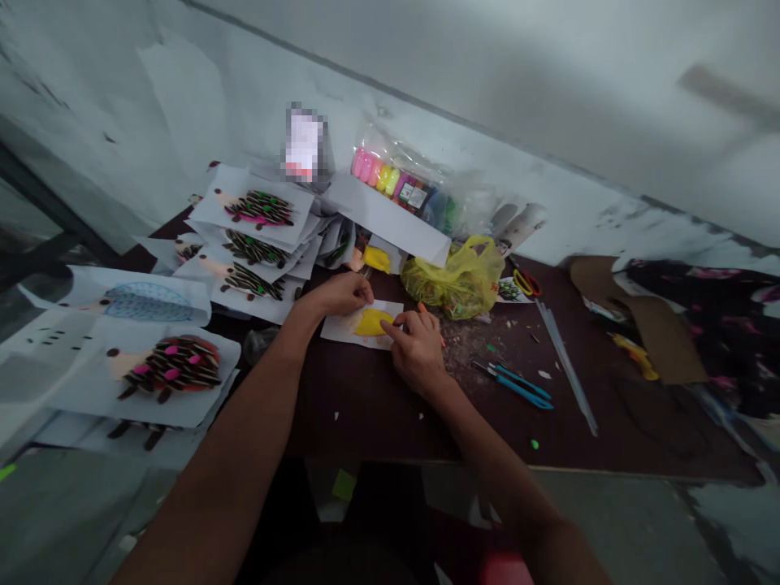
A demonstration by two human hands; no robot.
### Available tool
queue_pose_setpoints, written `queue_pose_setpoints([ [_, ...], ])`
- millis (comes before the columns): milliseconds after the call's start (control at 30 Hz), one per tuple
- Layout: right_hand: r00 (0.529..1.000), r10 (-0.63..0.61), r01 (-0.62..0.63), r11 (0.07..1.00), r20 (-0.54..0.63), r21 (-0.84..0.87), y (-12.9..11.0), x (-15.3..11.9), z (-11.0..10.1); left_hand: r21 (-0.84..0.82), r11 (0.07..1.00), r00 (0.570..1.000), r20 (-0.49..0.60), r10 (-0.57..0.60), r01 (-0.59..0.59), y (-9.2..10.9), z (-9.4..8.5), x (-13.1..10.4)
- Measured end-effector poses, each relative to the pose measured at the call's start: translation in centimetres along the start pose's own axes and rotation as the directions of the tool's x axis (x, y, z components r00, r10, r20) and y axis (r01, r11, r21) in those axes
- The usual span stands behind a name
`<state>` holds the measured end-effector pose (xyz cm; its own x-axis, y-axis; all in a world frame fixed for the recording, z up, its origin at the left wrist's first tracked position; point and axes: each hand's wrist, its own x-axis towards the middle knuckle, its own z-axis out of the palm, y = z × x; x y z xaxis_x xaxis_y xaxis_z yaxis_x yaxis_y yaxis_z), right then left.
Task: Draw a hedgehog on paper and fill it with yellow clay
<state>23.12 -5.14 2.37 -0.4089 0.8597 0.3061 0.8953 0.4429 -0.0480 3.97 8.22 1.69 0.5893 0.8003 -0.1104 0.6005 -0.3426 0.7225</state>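
A small white paper card [332, 331] lies on the dark table in front of me, with a yellow, clay-like shape [367, 322] spread over a pale drawn outline. My left hand [347, 294] is at the card's upper left edge, its fingers bent together; what is between them, if anything, is hidden. On the other side, my right hand [418, 345] touches the right end of the yellow shape with thumb and forefinger, fingers apart. An orange stick-like thing [422, 308] shows just behind its knuckles, partly covered.
Left are stacked sheets with hedgehog pictures [259, 209]. Behind the card stand a yellow plastic bag [454, 280] and a pack of coloured clay [390, 179]. Right lie a blue-handled tool [521, 386], scissors [527, 283], clear sticks [568, 366] and a yellow glue gun-like tool [637, 355].
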Motion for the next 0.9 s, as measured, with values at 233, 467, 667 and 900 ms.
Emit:
queue_pose_setpoints([
  [233, 0.997, -0.015, 0.017, 1.0, 0.081, -0.023, 0.0, 0.5, 0.6, -0.006, 1.0, 1.0, 0.011, -0.015, 0.015, 0.0, -0.1, 0.0],
  [467, 0.996, 0.04, -0.033, 0.996, 0.076, -0.085, 0.2, 0.7, 0.5, 0.009, 1.0, 1.0, 0.006, -0.008, 0.008, -0.1, 0.1, 0.0],
  [667, 0.992, 0.066, -0.052, 0.99, 0.108, -0.131, 0.1, 1.1, 0.0, 0.02, 1.0, 1.0, -0.01, 0.004, -0.004, -0.4, 0.3, 0.1],
  [900, 0.987, 0.113, -0.092, 0.981, 0.115, -0.17, 0.3, 1.3, 0.1, 0.019, 1.0, 1.0, 0.004, 0.007, -0.007, -0.4, 0.2, 0.2],
])
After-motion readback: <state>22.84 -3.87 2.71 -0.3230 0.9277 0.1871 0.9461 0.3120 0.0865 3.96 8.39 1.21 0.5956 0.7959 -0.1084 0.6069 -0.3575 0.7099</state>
